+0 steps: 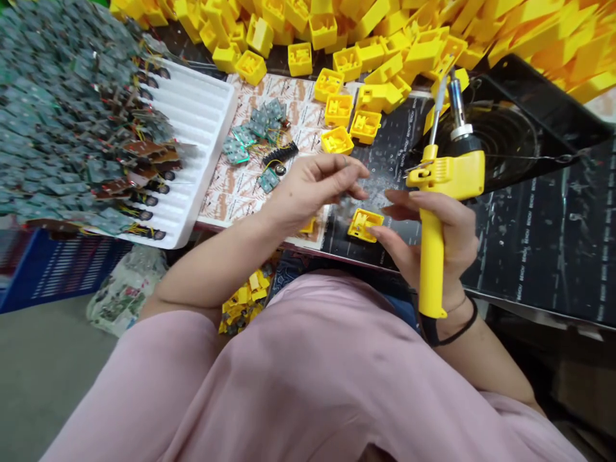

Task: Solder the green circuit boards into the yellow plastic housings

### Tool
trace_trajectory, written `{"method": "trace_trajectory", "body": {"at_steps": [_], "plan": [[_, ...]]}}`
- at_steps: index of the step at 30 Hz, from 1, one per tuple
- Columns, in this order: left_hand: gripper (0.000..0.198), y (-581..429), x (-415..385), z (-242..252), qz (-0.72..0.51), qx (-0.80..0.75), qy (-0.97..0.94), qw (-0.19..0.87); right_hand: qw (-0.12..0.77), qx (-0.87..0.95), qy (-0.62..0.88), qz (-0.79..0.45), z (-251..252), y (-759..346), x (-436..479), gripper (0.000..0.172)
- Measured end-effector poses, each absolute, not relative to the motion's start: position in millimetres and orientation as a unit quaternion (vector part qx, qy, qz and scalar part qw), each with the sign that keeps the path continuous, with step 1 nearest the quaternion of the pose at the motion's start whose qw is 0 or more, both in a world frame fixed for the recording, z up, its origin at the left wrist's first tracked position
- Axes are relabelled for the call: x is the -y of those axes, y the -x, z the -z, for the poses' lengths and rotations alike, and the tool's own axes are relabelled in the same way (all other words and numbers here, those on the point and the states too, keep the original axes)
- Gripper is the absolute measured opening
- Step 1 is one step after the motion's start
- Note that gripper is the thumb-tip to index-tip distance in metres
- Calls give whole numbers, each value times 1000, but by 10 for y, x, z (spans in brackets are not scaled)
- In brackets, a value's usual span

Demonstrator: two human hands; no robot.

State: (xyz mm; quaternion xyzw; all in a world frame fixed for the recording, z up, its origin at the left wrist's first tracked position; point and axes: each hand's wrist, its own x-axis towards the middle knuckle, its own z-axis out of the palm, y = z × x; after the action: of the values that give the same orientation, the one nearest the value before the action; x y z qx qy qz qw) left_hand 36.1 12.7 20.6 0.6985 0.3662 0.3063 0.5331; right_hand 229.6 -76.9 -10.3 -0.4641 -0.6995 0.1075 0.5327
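Note:
My right hand (433,234) grips the handle of a yellow soldering gun (443,186), tip pointing up and away. Its fingertips also touch a small yellow plastic housing (366,224) lying on the black mat (529,237). My left hand (312,186) hovers just left of the housing with fingers pinched together; what they hold is blurred and too small to name. Several small green circuit boards (255,131) lie on the patterned sheet beyond my left hand.
A big heap of yellow housings (385,38) fills the far side. A white foam tray (197,122) with wired boards stands at left, beside a pile of grey-green boards (58,109). A black fan (510,128) sits far right. A blue crate (48,269) is low left.

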Motion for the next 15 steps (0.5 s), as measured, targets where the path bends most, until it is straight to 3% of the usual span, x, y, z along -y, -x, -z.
{"method": "trace_trajectory", "body": {"at_steps": [3, 5, 10, 15], "plan": [[26, -133, -190, -359, -231, -355, -792, 440, 412, 758, 497, -97, 168, -2470, 794, 66], [20, -52, -187, -386, -166, -336, -850, 370, 365, 788, 489, -79, 231, -2495, 781, 58], [18, -126, -42, -189, -77, -350, -908, 216, 397, 794, 456, -66, 279, -2337, 723, 47], [20, -164, 36, -72, -38, -357, -918, 171, 443, 767, 461, -48, 30, -2536, 964, 30]]}}
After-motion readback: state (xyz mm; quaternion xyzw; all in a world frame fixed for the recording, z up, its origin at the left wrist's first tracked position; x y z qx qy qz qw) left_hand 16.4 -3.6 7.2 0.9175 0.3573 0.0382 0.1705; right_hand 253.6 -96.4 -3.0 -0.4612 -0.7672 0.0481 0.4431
